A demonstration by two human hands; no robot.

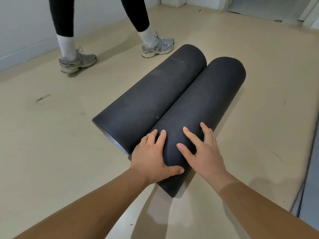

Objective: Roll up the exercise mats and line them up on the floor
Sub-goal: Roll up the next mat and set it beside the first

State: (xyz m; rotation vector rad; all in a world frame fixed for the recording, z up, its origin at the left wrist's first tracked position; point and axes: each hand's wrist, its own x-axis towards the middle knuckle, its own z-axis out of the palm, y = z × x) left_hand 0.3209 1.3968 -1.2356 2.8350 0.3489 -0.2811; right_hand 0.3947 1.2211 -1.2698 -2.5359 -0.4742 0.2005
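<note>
Two rolled black exercise mats lie side by side and touching on the beige floor, running from near me toward the upper right. The left rolled mat (pixel 146 99) lies free. The right rolled mat (pixel 205 104) has both my hands at its near end. My left hand (pixel 151 157) wraps its left flank with the thumb across the top. My right hand (pixel 203 150) presses flat on top with fingers spread.
A person's legs in black leggings, white socks and grey trainers (pixel 77 62) stand at the upper left, close to the far end of the left mat. A white wall (pixel 25 31) runs behind them. A grey strip (pixel 310 169) borders the floor on the right.
</note>
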